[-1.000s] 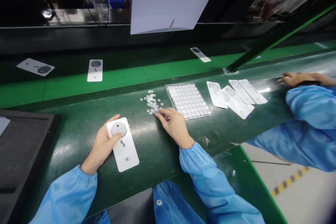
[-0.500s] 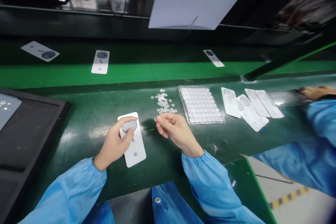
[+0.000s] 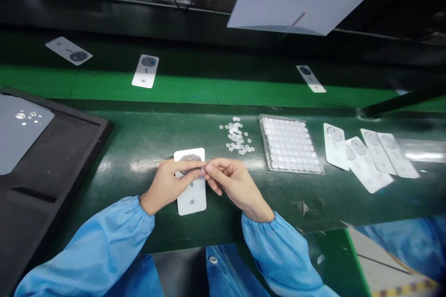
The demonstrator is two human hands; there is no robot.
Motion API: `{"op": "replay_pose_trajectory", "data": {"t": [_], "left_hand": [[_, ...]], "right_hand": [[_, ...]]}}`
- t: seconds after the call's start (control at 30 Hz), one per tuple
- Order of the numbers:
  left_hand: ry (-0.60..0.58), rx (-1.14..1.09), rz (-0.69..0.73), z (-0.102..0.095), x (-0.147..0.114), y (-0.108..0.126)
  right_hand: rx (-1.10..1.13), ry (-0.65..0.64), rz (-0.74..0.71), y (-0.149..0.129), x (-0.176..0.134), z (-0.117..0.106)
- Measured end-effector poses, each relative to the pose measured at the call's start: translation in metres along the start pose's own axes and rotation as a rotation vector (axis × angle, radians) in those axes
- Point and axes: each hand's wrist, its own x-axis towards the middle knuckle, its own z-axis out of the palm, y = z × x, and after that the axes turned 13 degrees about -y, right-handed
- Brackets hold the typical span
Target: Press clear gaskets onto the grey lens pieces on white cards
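At the far left, a black tray (image 3: 62,158) is carrying a grey sheet (image 3: 17,139). Next, the left hand (image 3: 169,182) is reaching across the upper part of a white card (image 3: 192,202); its forefinger and thumb are crossing the card's round grey print, with a narrow gap, and their tips are coming together at the card's right edge. The card is lying below these fingers, over the worktop (image 3: 139,134). The right hand (image 3: 233,183) is standing just beside the card, its thumb and forefinger pinching narrowly and touching the left fingertips; I cannot tell what they are holding. Farther right, small clear discs (image 3: 236,137) are lying scattered, then a clear tray (image 3: 296,171) is holding white pieces.
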Motion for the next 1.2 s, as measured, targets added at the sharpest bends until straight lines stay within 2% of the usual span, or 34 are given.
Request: {"op": "replay_pose_trajectory", "data": {"t": [0.13,0.2,0.33,0.53,0.7,0.87,1.03,1.2], "left_hand": [[-0.009,-0.026,-0.010,0.000,0.000,0.001],[0.004,-0.025,-0.032,0.001,-0.001,0.001],[0.089,-0.037,-0.091,0.001,-0.002,0.002],[0.070,-0.122,-0.111,0.002,-0.001,0.010],[0.083,-0.256,-0.131,0.002,-0.002,0.013],[0.059,-0.257,-0.152,0.001,-0.002,0.014],[0.080,-0.371,-0.156,0.002,-0.003,0.014],[0.022,-0.473,-0.156,0.001,-0.007,0.011]], "right_hand": [[-0.014,-0.033,0.003,0.002,-0.002,-0.002],[-0.056,-0.010,-0.007,-0.001,-0.002,-0.001],[-0.241,0.100,-0.041,-0.007,-0.003,0.002],[-0.493,0.140,-0.079,-0.009,-0.001,0.009],[-0.529,0.149,-0.074,-0.007,0.002,0.011],[-0.562,0.153,-0.070,-0.007,0.003,0.011],[-0.575,0.164,-0.066,-0.008,0.003,0.015],[-0.576,0.220,-0.054,-0.010,0.007,0.010]]}}
